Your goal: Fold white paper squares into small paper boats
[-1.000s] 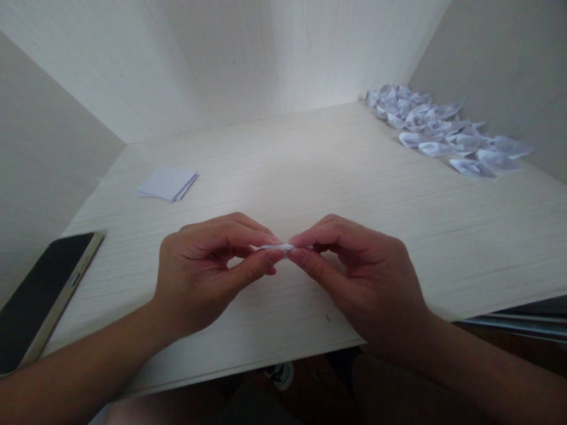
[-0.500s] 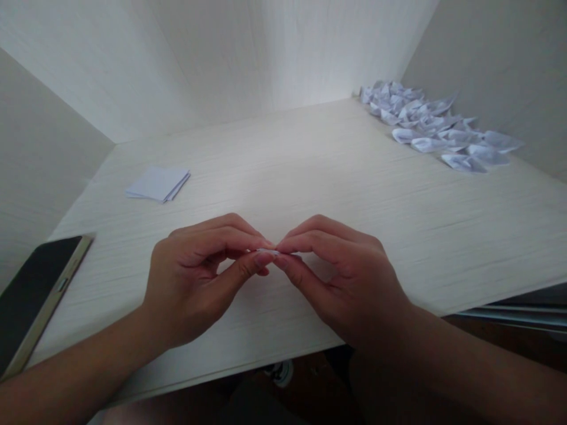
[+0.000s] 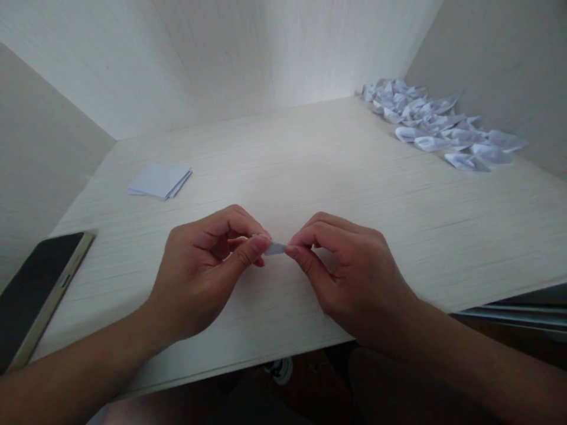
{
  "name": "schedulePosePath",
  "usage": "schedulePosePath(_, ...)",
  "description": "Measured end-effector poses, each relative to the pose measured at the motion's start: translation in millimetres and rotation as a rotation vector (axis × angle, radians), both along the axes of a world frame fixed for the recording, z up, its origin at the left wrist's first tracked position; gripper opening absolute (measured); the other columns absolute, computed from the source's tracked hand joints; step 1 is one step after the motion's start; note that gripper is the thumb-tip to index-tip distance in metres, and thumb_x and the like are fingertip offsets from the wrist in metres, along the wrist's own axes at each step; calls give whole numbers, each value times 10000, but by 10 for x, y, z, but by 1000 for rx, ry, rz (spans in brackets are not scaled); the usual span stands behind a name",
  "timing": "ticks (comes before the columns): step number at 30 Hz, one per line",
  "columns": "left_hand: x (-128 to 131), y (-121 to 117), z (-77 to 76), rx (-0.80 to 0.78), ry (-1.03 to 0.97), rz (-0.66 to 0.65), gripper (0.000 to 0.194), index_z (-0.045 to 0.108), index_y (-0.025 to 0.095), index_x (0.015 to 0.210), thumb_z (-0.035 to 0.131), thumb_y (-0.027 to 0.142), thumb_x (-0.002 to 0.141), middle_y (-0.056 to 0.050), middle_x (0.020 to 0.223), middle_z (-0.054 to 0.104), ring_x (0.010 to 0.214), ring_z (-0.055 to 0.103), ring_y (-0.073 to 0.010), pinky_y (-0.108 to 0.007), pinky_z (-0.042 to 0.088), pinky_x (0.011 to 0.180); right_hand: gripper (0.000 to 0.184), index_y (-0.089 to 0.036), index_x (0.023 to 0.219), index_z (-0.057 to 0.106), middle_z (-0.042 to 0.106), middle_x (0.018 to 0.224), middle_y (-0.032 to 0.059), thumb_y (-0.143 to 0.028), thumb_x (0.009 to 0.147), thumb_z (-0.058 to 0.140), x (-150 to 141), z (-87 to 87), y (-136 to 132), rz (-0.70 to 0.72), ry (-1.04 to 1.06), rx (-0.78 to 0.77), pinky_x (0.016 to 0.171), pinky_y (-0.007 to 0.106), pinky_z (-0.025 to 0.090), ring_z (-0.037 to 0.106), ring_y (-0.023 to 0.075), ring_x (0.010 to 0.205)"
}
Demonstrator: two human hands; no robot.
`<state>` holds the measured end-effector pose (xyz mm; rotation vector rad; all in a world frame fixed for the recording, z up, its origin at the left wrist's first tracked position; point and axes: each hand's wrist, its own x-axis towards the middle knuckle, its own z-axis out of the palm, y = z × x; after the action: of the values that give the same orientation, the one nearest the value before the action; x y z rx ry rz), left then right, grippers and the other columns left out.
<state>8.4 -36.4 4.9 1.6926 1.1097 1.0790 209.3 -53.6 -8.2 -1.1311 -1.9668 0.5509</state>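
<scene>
A small folded piece of white paper (image 3: 276, 248) is stretched between my two hands, just above the table (image 3: 292, 177). My left hand (image 3: 208, 260) pinches one end of it between thumb and fingers, which cover most of that side. The other end, a narrow tip, is pinched by the thumb and forefinger of my right hand (image 3: 349, 265). Only a short stretch of the paper shows between the fingertips.
A small stack of white paper sheets (image 3: 159, 180) lies at the left. Several folded white paper pieces (image 3: 434, 121) are heaped along the right wall. A phone-like dark slab with a gold edge (image 3: 44, 289) lies at the near left. White panels (image 3: 266, 47) enclose the table.
My hands have drawn slightly apart, so more of the folded paper shows between them. My left hand has turned and its fingers have shifted on the paper.
</scene>
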Motion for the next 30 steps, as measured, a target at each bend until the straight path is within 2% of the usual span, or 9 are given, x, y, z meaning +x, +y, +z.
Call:
schedulePosePath(5, -27, 55, -49, -180, -83, -33, 196, 758, 196, 737, 829, 329, 862, -23, 684, 718, 606, 677, -135, -211, 553, 562, 167, -180, 794, 713, 711, 733, -12, -218, 950, 667, 49, 16, 23, -20, 84, -197, 613, 275, 416, 595, 118, 648)
schedulePosePath(10, -36, 79, -109, -359, -240, -70, 124, 796, 217, 850, 849, 328, 859, -18, 750, 780, 667, 749, -139, -214, 614, 661, 181, -178, 783, 709, 675, 674, -30, -243, 944, 659, 76, 37, 44, -5, 220, -327, 554, 254, 401, 556, 108, 611)
schedulePosePath(13, -44, 86, -117, -373, -284, -118, 118, 819, 235, 952, 849, 307, 863, -20, 772, 799, 682, 760, -142, -220, 626, 682, 186, -176, 773, 688, 668, 683, -19, -256, 934, 643, 88, 40, 68, 24, 284, -405, 560, 256, 411, 560, 118, 629)
schedulePosePath(16, -53, 89, -115, -398, -310, -160, 100, 830, 243, 957, 842, 290, 869, -24, 780, 807, 685, 763, -143, -228, 633, 690, 202, -179, 778, 675, 693, 717, 0, -293, 940, 635, 104, 33, 86, 35, 363, -450, 595, 269, 446, 600, 132, 660)
schedulePosePath(19, -37, 84, -104, -437, -344, -154, 76, 834, 242, 935, 837, 283, 872, -29, 764, 804, 671, 757, -142, -230, 634, 676, 136, -188, 969, 711, 747, 809, 6, -312, 916, 705, 121, 17, 89, 83, 520, -481, 674, 280, 523, 677, 146, 742)
schedulePosePath(22, 1, 76, -81, -465, -388, -121, 111, 836, 217, 897, 862, 309, 841, -46, 727, 794, 631, 747, -152, -237, 637, 632, 237, -213, 1095, 745, 794, 913, 17, -284, 871, 775, 141, 2, 86, 132, 576, -527, 759, 310, 572, 725, 163, 832)
schedulePosePath(27, 37, 63, -58, -492, -431, -131, 148, 833, 201, 827, 915, 311, 771, -49, 701, 789, 612, 742, -155, -246, 648, 619, 134, -215, 934, 794, 810, 925, 11, -300, 836, 829, 160, 4, 119, 150, 615, -562, 812, 320, 573, 727, 159, 854)
schedulePosePath(30, 35, 51, -63, -461, -443, -118, 125, 829, 212, 822, 910, 295, 777, -45, 770, 805, 659, 745, -148, -240, 646, 631, 105, -209, 903, 792, 795, 878, 0, -277, 833, 831, 140, 12, 134, 174, 661, -607, 784, 291, 559, 708, 136, 820)
